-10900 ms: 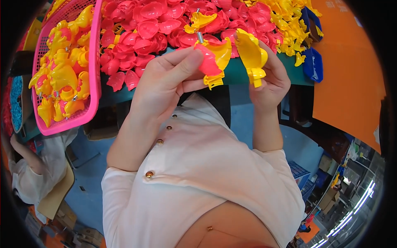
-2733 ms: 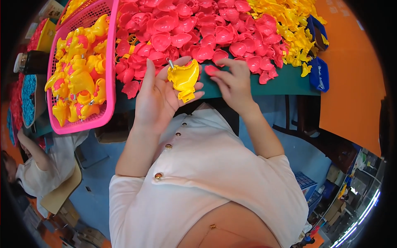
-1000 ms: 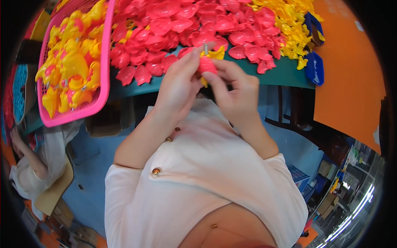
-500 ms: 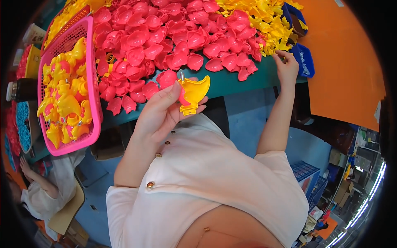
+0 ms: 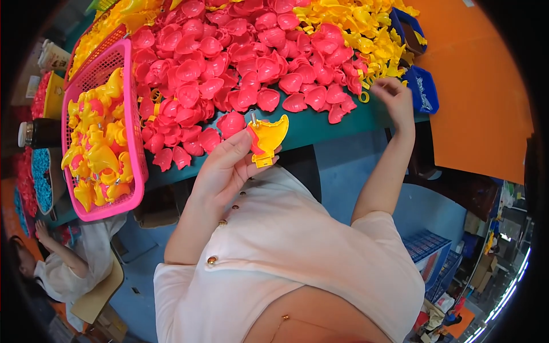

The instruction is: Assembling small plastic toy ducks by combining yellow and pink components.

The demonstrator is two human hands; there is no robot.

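In my left hand (image 5: 226, 163) I hold a yellow curved plastic shell (image 5: 273, 134) with its hollow side up. A red plastic piece (image 5: 259, 142) sits against it, and a metal pin (image 5: 253, 119) sticks up at the top. My thumb presses on the near edge, with the fingers behind. My right hand (image 5: 396, 100) hovers at the near right edge of the yellow parts pile (image 5: 366, 34), beside a small yellow ring (image 5: 364, 97). Its fingers are bent and drawn together, slightly blurred; what they hold, if anything, does not show.
Red plastic shells (image 5: 229, 63) are heaped over the green table (image 5: 314, 128). A pink basket (image 5: 137, 148) of yellow-and-red assembled pieces stands left. Blue bins (image 5: 423, 91) sit at the right, beside an orange surface (image 5: 474, 97). Another person (image 5: 68, 260) sits at far left.
My right hand has shifted slightly left and toward me, along the edge of the yellow pile. My left hand keeps its hold on the yellow shell, and the whole view has shifted a little.
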